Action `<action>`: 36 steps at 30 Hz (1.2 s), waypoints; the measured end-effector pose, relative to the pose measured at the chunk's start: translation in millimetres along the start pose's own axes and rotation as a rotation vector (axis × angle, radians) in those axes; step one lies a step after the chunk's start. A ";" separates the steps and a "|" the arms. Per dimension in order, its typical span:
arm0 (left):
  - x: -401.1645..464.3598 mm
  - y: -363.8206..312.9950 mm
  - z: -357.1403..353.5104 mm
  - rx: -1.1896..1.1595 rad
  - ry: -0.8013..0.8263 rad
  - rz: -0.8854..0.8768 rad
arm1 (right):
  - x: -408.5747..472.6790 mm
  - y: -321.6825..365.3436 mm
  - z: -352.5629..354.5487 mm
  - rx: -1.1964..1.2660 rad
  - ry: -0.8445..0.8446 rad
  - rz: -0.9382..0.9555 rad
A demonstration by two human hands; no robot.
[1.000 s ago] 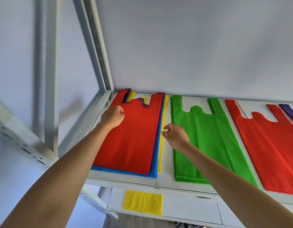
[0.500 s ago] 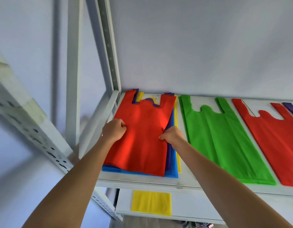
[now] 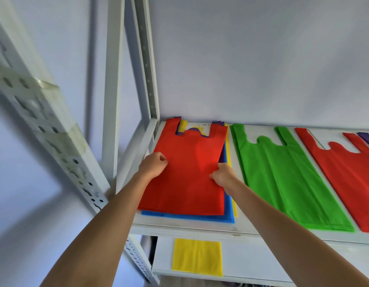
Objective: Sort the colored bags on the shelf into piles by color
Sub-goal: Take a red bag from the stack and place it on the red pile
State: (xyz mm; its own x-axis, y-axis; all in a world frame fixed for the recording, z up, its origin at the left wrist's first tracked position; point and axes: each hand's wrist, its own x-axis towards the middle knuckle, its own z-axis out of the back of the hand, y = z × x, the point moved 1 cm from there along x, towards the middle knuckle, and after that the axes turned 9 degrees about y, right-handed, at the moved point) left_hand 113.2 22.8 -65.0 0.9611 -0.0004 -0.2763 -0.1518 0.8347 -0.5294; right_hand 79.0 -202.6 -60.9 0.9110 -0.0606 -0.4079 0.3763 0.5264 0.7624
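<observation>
Gripping the top red bag [image 3: 185,172] by both side edges, at the left end of the white shelf [image 3: 179,226].

The left hand [image 3: 153,167] has its fingers curled over the bag's left edge, and the right hand [image 3: 221,176] pinches the right edge about level with it. That bag lies uppermost on a mixed stack, with blue [image 3: 229,216], purple and yellow [image 3: 227,141] bags showing along its right and bottom edges and between its handles. Just beside the stack to the right is a green pile [image 3: 287,179] lying flat, then a red pile [image 3: 349,179], and a strip of purple bag [image 3: 368,138] at the far right edge of the view. On the lower shelf, below the stack, a yellow bag [image 3: 197,257] lies flat. The shelf's grey slotted uprights [image 3: 147,65] rise at the left against a pale wall.
</observation>
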 end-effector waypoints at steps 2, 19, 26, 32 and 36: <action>-0.4 1.5 2.0 -0.020 -0.038 0.041 | -7.6 3.8 10.3 -0.004 -0.020 0.067; -20.5 -54.4 -21.5 -0.097 0.063 0.256 | -61.8 -45.8 57.5 0.451 0.282 -0.006; -20.4 -178.3 12.7 -0.653 0.040 0.044 | -60.3 -37.2 200.6 0.700 0.337 0.118; -16.4 -355.0 7.1 -0.758 0.047 -0.144 | -67.4 -31.5 376.5 0.586 0.135 0.205; -19.9 -467.9 -2.1 -0.859 -0.081 -0.398 | -85.6 -29.6 477.1 0.475 -0.072 0.375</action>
State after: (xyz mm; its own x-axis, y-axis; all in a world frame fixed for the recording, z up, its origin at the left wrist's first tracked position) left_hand 164.7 -368.9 186.5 0.9870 -0.1321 0.0912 0.1037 0.0906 -0.9905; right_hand 70.3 -617.6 191.1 0.9989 -0.0103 -0.0459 0.0467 0.0882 0.9950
